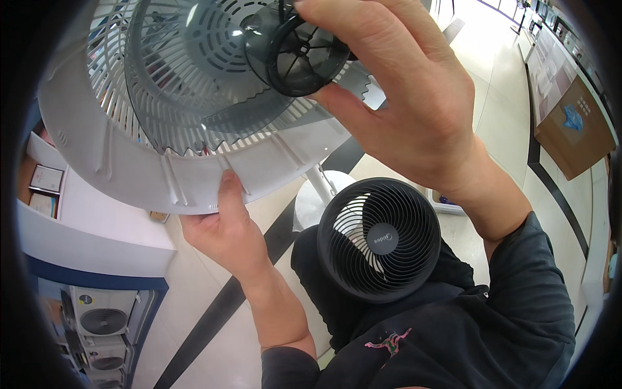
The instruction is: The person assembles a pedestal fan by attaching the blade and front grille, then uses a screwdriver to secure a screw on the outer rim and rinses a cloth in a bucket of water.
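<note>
A large white fan housing [129, 162] with a slotted rear grille fills the upper left. My left hand [223, 230] grips its lower rim from below, thumb on the front face. My right hand [414, 97] reaches in from the right and holds a dark round hub piece [295, 55] with spokes at the middle of the housing, pinched between thumb and fingers. Translucent grey fan blades [259, 117] show inside the housing below that piece.
A round black fan front grille [379, 240] rests on my lap against dark clothing. A white stand base [317, 194] sits on the pale floor with dark stripes. White shelving [91, 240] and boxed units [103, 321] lie at left, a cardboard box [573, 126] at right.
</note>
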Motion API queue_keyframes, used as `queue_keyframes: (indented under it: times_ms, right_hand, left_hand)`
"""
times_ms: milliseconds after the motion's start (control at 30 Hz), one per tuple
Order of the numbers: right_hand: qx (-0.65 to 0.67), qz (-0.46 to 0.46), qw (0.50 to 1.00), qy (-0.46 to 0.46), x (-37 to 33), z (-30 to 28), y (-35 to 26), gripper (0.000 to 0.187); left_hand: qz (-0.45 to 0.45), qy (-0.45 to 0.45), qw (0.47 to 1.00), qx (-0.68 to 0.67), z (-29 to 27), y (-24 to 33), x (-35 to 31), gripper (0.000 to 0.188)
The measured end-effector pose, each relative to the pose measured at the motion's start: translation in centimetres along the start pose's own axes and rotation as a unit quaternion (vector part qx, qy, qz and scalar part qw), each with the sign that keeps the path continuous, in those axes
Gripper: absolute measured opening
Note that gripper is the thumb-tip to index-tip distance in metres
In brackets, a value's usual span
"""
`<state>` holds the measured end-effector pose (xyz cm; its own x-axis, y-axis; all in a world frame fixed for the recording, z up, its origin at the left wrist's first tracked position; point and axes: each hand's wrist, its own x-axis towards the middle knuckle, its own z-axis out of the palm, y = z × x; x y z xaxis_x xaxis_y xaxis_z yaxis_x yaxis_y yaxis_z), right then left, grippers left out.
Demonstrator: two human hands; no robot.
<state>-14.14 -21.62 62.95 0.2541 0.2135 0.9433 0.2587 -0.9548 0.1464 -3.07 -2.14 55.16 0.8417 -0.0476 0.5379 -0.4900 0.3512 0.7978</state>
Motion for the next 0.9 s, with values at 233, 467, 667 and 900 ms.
queue_keyframes:
  times_ms: [233, 467, 667, 900]
  right_hand:
    - [0.004, 0.018, 1.000, -0.003, 0.0, -0.1, -0.3, 0.071]
    - [-0.015, 0.059, 0.997, -0.039, -0.1, -0.6, -1.7, 0.073]
    - [-0.023, 0.023, 0.998, -0.052, 0.2, -0.6, -0.8, 0.078]
    - [-0.058, 0.026, 0.996, -0.055, -1.0, -0.4, -0.9, 0.080]
  left_hand:
    - [-0.002, 0.012, 0.999, 0.050, 0.3, 0.4, -0.3, 0.038]
    - [-0.035, 0.036, 0.999, 0.016, 0.8, 0.6, -1.0, 0.030]
    - [-0.038, 0.053, 0.997, 0.026, 0.9, 0.1, -0.8, 0.022]
    - [0.010, -0.046, 0.997, 0.064, -1.0, -1.4, -0.6, 0.071]
